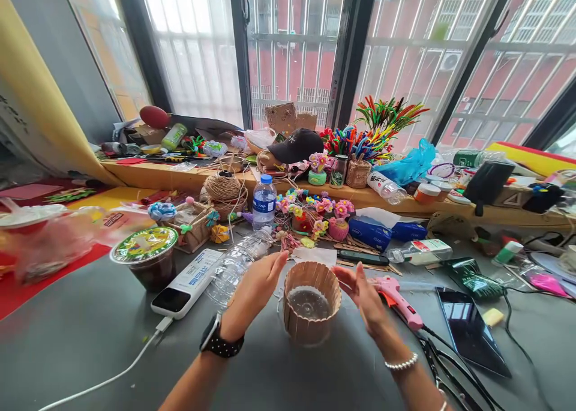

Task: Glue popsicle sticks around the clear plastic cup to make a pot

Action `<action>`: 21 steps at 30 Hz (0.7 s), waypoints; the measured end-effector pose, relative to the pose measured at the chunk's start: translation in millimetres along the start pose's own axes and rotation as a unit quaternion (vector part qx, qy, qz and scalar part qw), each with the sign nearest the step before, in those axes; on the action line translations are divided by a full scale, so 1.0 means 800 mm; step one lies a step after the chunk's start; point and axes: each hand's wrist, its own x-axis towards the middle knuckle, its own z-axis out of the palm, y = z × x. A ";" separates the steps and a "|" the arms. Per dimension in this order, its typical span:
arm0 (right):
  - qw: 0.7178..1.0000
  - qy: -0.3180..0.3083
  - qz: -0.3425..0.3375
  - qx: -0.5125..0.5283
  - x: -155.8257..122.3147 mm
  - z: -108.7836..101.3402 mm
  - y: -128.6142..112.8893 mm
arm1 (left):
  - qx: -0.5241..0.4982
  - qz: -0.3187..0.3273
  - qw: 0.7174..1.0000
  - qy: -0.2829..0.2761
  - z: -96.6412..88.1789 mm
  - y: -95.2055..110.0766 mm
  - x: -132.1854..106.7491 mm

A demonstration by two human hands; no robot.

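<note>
A small round pot (311, 303) clad in upright wooden sticks stands on the grey table (99, 339), with a clear plastic bottom showing inside. My left hand (255, 288) hovers just left of its rim, fingers stretched out and together, a black watch on the wrist. My right hand (364, 294) is just right of the pot, fingers loosely spread, with a pearl bracelet on the wrist. Neither hand holds anything. A pink glue gun (398, 300) lies right beside my right hand.
An empty clear bottle (236, 266) and a white power bank (189, 282) lie to the left, a sealed cup (146, 256) further left. A dark tablet (470, 330) and cables lie to the right. Behind are a water bottle (264, 202), paper flowers (315, 214), twine (224, 189) and a cluttered sill.
</note>
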 end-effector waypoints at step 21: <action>0.955 0.068 -0.089 0.276 -0.044 0.076 0.041 | -0.585 -0.077 0.781 0.205 0.122 -0.024 -0.045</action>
